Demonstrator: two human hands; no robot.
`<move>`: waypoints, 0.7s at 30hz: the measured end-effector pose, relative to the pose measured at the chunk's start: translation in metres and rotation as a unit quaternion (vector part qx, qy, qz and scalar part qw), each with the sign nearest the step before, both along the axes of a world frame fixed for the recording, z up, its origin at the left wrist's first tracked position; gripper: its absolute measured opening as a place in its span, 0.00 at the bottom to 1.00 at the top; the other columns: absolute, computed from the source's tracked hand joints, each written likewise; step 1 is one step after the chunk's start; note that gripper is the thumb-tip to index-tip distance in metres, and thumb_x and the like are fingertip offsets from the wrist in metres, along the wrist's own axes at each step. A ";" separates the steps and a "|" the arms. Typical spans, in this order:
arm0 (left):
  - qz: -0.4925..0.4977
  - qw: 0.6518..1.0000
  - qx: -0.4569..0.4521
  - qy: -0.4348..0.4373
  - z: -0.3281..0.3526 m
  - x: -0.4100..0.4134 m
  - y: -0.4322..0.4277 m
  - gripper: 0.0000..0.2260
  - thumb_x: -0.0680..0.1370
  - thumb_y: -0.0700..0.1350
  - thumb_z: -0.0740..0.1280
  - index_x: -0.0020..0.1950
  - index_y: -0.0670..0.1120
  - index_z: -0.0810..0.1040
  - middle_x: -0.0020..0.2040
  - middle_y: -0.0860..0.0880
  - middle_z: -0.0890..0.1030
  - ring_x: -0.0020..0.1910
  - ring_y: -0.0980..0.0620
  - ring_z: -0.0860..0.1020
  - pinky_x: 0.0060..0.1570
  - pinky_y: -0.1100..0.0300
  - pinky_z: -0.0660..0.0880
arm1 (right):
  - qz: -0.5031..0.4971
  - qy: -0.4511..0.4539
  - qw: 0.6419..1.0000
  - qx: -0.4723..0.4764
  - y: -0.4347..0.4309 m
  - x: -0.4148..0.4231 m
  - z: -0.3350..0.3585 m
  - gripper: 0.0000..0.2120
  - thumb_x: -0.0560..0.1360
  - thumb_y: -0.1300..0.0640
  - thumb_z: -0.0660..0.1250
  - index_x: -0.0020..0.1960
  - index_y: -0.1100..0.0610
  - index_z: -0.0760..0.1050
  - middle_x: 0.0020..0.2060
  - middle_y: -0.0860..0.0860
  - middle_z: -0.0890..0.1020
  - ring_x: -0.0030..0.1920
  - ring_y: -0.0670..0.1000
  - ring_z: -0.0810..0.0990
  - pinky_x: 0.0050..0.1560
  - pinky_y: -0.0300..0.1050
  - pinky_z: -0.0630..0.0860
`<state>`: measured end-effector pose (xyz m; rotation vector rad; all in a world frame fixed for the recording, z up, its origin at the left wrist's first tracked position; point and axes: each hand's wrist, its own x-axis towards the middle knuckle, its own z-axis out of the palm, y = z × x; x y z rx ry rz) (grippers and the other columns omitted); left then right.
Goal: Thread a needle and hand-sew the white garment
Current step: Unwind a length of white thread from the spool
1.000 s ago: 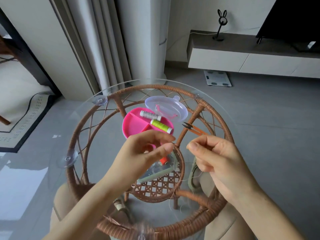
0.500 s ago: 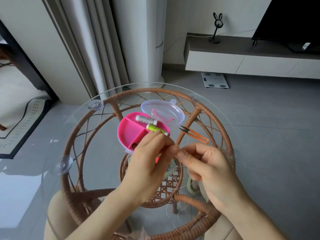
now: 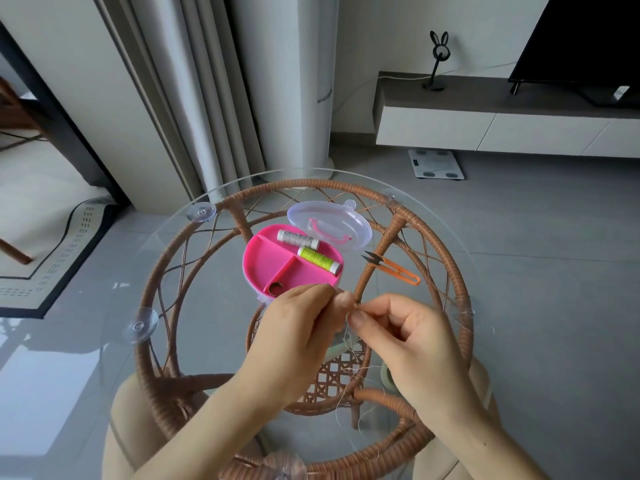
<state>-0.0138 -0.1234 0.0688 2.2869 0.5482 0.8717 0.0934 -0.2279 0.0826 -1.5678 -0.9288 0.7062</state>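
Though hair-thin, pale dangling thread [image 3: 347, 341]

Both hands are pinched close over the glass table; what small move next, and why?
Probably ease the right hand and its thread toward the left hand: fingertips nearly meet, pale thread dangles below them. The needle is too small to see.

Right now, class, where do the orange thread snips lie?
In the head view, the orange thread snips lie on the glass tabletop, just right of the open pink sewing box and beyond the right hand, which does not touch them.
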 end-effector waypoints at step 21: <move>0.063 0.988 0.017 0.140 -0.054 0.001 -0.015 0.03 0.72 0.38 0.71 0.39 0.44 0.84 0.37 0.49 0.81 0.33 0.51 0.76 0.32 0.54 0.77 | -0.176 0.112 0.977 0.035 -0.046 0.060 0.003 0.05 0.74 0.65 0.67 0.39 0.62 0.78 0.19 0.46 0.64 0.22 0.44 0.59 0.23 0.33 0.58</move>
